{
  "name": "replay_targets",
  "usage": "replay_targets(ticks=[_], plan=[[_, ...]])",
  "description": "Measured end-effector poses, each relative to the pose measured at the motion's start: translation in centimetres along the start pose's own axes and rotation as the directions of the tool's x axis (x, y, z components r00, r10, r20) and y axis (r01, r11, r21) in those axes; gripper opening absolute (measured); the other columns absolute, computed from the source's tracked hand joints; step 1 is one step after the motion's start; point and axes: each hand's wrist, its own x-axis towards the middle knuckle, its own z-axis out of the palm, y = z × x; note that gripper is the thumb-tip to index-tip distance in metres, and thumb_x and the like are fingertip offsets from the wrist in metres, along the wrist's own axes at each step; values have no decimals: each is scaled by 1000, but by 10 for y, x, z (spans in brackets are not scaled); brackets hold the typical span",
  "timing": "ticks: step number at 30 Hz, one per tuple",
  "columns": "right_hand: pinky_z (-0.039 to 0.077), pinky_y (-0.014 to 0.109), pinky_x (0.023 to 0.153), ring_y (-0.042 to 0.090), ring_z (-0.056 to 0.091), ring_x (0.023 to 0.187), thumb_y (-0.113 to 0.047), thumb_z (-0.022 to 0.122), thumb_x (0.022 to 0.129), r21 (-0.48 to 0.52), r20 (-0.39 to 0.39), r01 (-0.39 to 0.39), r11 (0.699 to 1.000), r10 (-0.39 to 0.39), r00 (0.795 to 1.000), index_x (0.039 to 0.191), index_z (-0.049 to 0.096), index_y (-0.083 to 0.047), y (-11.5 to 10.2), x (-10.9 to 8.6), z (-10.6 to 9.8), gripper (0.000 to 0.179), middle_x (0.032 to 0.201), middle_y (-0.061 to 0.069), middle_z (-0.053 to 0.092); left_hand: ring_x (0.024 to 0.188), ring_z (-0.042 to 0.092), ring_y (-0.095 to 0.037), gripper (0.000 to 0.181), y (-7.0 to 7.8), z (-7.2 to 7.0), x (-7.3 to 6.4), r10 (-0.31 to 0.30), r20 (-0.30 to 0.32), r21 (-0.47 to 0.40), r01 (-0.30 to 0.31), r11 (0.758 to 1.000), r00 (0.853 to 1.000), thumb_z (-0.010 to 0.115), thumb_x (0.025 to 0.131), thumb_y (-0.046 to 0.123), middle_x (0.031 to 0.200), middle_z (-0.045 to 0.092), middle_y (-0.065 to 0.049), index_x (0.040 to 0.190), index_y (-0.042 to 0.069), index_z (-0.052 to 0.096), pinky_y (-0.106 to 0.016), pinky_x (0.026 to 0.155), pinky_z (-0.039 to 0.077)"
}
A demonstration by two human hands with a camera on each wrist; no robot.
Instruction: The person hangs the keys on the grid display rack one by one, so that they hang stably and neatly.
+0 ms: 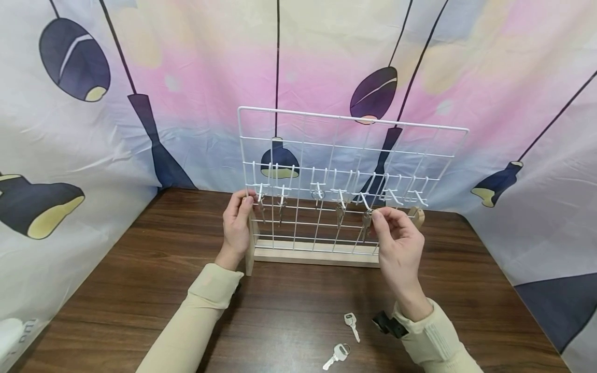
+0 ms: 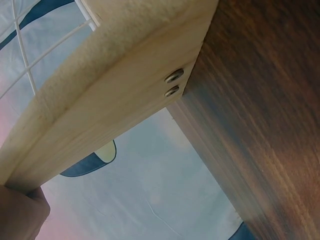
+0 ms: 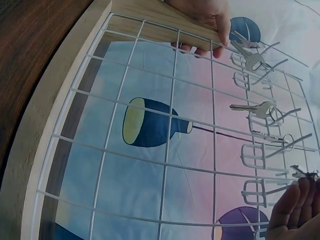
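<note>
A white wire grid rack stands in a wooden frame, with a row of white hooks across it. My left hand grips the frame's wooden side post, thumb at the front. At a hook right of the middle, my right hand pinches a silver key near its ring, by thumb and fingertips. More keys hang to the left, among them one key on the neighbouring hook and another key. Toward the right end, a hook carries no key.
Two loose keys lie on the dark wooden table in front of the rack: one key and, nearer, a key with a ring. A patterned cloth hangs behind and at both sides. A white object sits at the lower left.
</note>
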Motion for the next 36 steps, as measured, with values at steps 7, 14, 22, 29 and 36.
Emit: replay_targets(ticks=[7, 14, 22, 29, 36], plan=[[51, 19, 61, 11, 60, 65, 2, 64, 92, 35, -3, -14, 999, 14, 1000, 96, 61, 15, 3, 1, 1, 14, 76, 4, 65, 82, 57, -14, 29, -2, -1, 0, 4, 12, 5, -4, 1000, 1000, 39, 103, 5, 96, 56, -14, 109, -23, 45, -28, 75, 49], [52, 19, 61, 11, 60, 64, -1, 65, 91, 19, -8, -34, 999, 34, 999, 96, 63, 13, 2, 1, 1, 15, 75, 4, 64, 82, 56, -16, 20, -4, -2, -1, 4, 6, -6, -4, 1000, 1000, 41, 103, 6, 97, 55, -14, 107, -8, 55, -29, 75, 49], [52, 20, 62, 13, 62, 67, -2, 66, 91, -21, -11, -46, 999, 46, 999, 97, 65, 11, 3, -1, -1, 14, 78, 6, 65, 82, 56, -16, 18, -3, -1, 0, 0, 1, -14, 0, 1000, 1000, 41, 103, 6, 97, 53, -20, 107, 3, 58, -30, 76, 48], [51, 19, 61, 12, 61, 66, -2, 67, 91, -25, -19, -64, 998, 63, 998, 97, 63, 12, 3, -2, -4, 15, 76, 7, 64, 83, 57, -16, 19, 0, 0, 0, 14, -3, -3, -14, 1000, 1000, 40, 103, 2, 97, 54, -16, 107, -4, 56, -25, 77, 49], [51, 19, 59, 12, 60, 63, 0, 67, 90, -17, -6, -77, 997, 77, 997, 96, 63, 12, 6, -5, -9, 15, 73, 5, 62, 84, 56, -21, 19, -3, -1, 0, 14, -5, -5, -14, 1000, 1000, 40, 102, 3, 98, 56, -6, 107, -4, 57, -25, 77, 48]])
